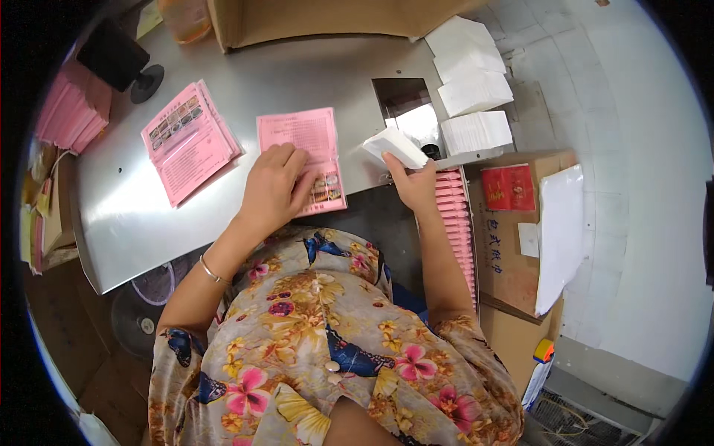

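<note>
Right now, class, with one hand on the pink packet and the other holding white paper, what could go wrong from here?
The pink packet lies at the near edge of the metal table, so it might slip off if the left hand lifts carelessly. The folded white paper is held by one end in the right hand, so its sheets could fan out.

The left hand (280, 181) hides part of the pink packet (316, 137); its words (300, 124) look too small to read; the top edge cuts off the brown box (320, 18).
</note>
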`<state>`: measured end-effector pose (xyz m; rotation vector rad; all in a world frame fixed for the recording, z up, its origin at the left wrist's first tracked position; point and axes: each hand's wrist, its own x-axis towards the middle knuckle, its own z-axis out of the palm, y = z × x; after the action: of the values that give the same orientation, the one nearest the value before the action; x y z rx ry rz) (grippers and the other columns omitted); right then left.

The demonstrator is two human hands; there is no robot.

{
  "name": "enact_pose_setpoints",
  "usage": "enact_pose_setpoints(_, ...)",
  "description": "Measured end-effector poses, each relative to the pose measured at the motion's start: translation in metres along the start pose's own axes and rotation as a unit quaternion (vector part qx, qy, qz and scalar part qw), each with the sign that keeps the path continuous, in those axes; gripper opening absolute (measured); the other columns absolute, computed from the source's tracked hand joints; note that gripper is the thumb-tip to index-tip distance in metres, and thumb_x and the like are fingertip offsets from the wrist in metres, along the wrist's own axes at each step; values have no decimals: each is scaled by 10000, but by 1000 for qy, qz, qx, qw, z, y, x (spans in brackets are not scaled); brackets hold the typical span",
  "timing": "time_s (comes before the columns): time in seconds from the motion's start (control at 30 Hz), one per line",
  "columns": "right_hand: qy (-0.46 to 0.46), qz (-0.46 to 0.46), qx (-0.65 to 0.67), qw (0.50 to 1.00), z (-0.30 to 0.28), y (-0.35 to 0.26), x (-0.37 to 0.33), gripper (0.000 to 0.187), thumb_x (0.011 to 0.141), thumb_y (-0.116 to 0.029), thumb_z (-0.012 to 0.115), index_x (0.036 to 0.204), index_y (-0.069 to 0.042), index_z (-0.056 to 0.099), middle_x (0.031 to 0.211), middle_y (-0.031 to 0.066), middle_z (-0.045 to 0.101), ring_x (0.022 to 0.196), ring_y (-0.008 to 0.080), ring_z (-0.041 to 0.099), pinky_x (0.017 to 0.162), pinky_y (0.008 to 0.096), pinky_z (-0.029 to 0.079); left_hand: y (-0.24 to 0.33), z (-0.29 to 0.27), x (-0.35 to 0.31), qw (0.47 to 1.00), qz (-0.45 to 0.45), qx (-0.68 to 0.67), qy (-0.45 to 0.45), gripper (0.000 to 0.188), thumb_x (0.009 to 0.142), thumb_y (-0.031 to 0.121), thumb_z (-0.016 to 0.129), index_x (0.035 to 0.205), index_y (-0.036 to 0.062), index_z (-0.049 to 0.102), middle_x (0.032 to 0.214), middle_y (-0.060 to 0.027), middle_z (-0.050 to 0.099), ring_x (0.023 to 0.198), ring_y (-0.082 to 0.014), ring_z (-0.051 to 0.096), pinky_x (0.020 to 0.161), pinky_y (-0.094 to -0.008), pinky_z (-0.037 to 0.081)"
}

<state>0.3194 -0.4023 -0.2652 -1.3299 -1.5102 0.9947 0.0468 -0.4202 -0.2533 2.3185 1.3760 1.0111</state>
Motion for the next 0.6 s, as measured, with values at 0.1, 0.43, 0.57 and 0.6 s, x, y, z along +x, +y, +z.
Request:
enact_pose_setpoints(0.1, 27, -84, -77, 993, 1, -1, 0, 252, 897, -45, 713, 1131, 48, 702, 1044, 112, 742, 943, 128, 685, 803, 271, 536, 9, -15, -10, 986, -44, -113, -111, 162, 859, 82, 666, 991, 11, 604, 1037, -182, 611, 1033, -378, 592, 883, -453, 483)
enact_pose_setpoints(0.43, -105, -409, -266, 867, 18, -29, -5, 254, 826, -73, 688, 1061, -124, 767, 1083, 51, 754, 1059, 185, 709, 1022, 436, 499, 8, 7, -2, 988, 41, 105, -101, 573, 844, 252, 710, 1355, 58, 537, 1490, -205, 442, 1414, -399, 373, 1139, -599, 275)
enact_pose_setpoints(0.57, -89, -317, -340, 881, 20, -25, 12, 479, 778, -102, 706, 1255, -129, 675, 1236, 77, 690, 1145, 219, 665, 1115, 504, 368, 11, 23, 9, 995, 36, 64, -62, 664, 764, 324, 781, 1339, 73, 565, 1440, -184, 501, 1370, -373, 435, 1126, -597, 295)
enact_pose_setpoints(0.6, -89, -317, -340, 881, 12, -24, 11, 479, 778, -102, 706, 1255, -129, 675, 1236, 77, 690, 1145, 219, 665, 1115, 504, 368, 11, 23, 9, 995, 37, 63, -62, 664, 764, 324, 781, 1339, 73, 565, 1440, -184, 501, 1370, -373, 435, 1126, -597, 295)
